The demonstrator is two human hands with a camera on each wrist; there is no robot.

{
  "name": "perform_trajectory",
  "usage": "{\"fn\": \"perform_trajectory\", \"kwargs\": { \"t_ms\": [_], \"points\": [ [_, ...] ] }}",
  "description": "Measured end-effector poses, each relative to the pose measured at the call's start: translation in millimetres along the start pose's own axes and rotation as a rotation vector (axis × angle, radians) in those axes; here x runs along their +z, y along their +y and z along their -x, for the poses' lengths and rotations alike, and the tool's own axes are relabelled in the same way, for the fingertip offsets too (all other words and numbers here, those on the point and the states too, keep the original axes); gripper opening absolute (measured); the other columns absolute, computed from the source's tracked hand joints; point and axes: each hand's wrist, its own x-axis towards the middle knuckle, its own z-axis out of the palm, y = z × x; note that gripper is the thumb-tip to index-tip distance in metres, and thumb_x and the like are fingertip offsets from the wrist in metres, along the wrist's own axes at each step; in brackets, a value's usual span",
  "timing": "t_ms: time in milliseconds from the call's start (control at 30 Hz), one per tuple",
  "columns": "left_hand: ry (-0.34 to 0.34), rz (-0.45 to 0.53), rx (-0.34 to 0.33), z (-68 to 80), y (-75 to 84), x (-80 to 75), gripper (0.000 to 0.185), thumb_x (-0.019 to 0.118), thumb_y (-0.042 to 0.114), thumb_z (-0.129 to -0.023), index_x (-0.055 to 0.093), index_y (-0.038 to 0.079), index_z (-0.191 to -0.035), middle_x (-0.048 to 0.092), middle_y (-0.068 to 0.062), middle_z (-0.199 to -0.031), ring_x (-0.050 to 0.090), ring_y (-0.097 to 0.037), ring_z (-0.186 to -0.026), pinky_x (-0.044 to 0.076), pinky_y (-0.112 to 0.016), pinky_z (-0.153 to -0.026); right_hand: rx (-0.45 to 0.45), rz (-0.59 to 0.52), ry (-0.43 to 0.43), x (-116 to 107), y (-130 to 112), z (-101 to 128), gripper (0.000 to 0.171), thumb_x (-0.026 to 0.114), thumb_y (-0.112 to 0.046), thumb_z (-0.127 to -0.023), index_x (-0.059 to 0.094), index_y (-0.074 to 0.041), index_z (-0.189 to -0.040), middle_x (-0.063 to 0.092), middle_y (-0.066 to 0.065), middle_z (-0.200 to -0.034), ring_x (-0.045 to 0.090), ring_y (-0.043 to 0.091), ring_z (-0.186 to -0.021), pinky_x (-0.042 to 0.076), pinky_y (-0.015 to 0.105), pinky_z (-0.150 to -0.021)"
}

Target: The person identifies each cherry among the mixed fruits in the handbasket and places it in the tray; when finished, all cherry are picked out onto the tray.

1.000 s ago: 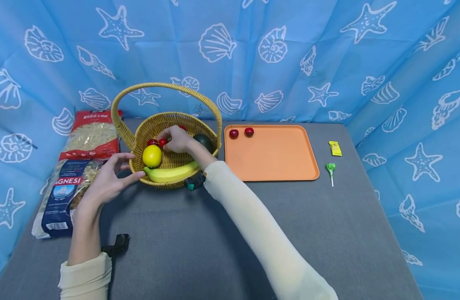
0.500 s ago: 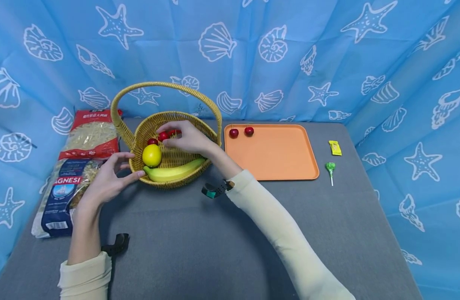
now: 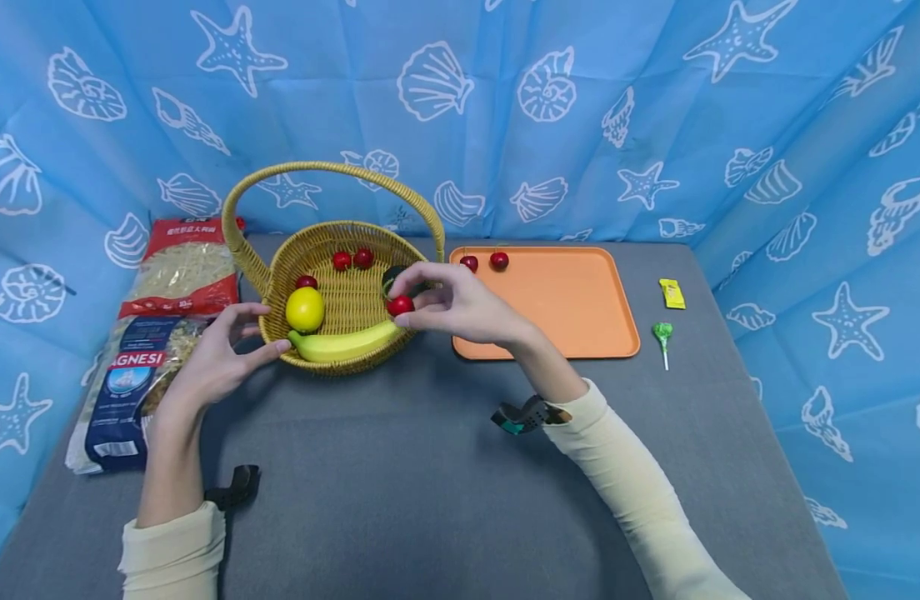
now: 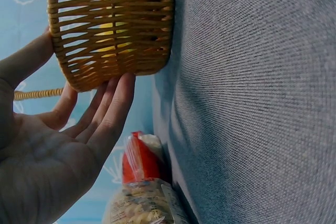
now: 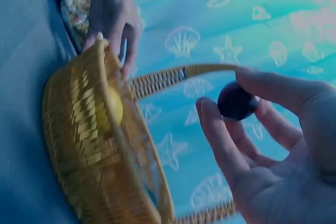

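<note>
Head view: right hand (image 3: 467, 310) pinching a cherry (image 3: 400, 305) over the basket (image 3: 332, 367) rim (left hand (image 3: 212, 362) spread, steadying it).

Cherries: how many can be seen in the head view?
6: three in the basket at; two on the orange tray at; one pinched in the right hand at. Fruit may hide more.

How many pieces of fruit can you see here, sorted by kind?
Cherries: 6 – one pinched in the right hand at, three in the basket at, two on the orange tray at
Lemon: 1
Banana: 1
Dark green fruit, partly hidden: 1
Total: 9
</note>
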Motion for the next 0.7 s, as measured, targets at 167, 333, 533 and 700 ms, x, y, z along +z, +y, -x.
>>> {"fn": "perform_trajectory", "kwargs": {
  "t_ms": [167,333,533,700],
  "points": [
    [0.003,-0.002,0.005,0.3,-0.2,-0.1,0.082,0.074,0.046,-0.102,0.037,0.005,-0.162,0.039,-0.029,-0.168,0.041,-0.054,-0.152,0.037,-0.079,-0.118,-0.011,0.042,0.045,-24.0,7.6,29.5,0.032,0.081,0.005,-0.092,0.069,0.002,-0.121,0.067,0.019,-0.129,0.073,0.033,-0.110,0.067,0.036,-0.099],
    [0.002,0.006,-0.002,0.0,-0.5,0.7,0.082,0.075,0.048,-0.102,0.037,0.005,-0.161,0.037,-0.028,-0.170,0.040,-0.054,-0.153,0.035,-0.080,-0.120,0.027,0.116,0.161,-51.3,21.7,52.0,0.033,0.082,0.003,-0.092,0.069,0.000,-0.123,0.069,0.016,-0.125,0.074,0.029,-0.109,0.067,0.032,-0.096],
    [0.007,0.009,-0.004,0.6,0.3,1.5,0.082,0.074,0.048,-0.102,0.037,0.005,-0.161,0.037,-0.028,-0.169,0.039,-0.055,-0.153,0.034,-0.080,-0.120,0.124,0.243,0.337,-84.7,53.9,69.8,0.033,0.083,-0.008,-0.096,0.069,-0.001,-0.124,0.069,0.014,-0.124,0.077,0.025,-0.087,0.065,0.024,-0.080],
    [0.005,0.016,-0.001,0.6,0.0,1.5,0.081,0.074,0.047,-0.102,0.037,0.005,-0.161,0.038,-0.028,-0.168,0.039,-0.054,-0.153,0.034,-0.080,-0.121,0.259,0.344,0.485,-107.8,83.9,76.6,0.037,0.081,-0.010,-0.098,0.070,-0.001,-0.132,0.063,0.018,-0.139,0.080,0.039,-0.100,0.060,0.015,-0.075]
  ]
}}
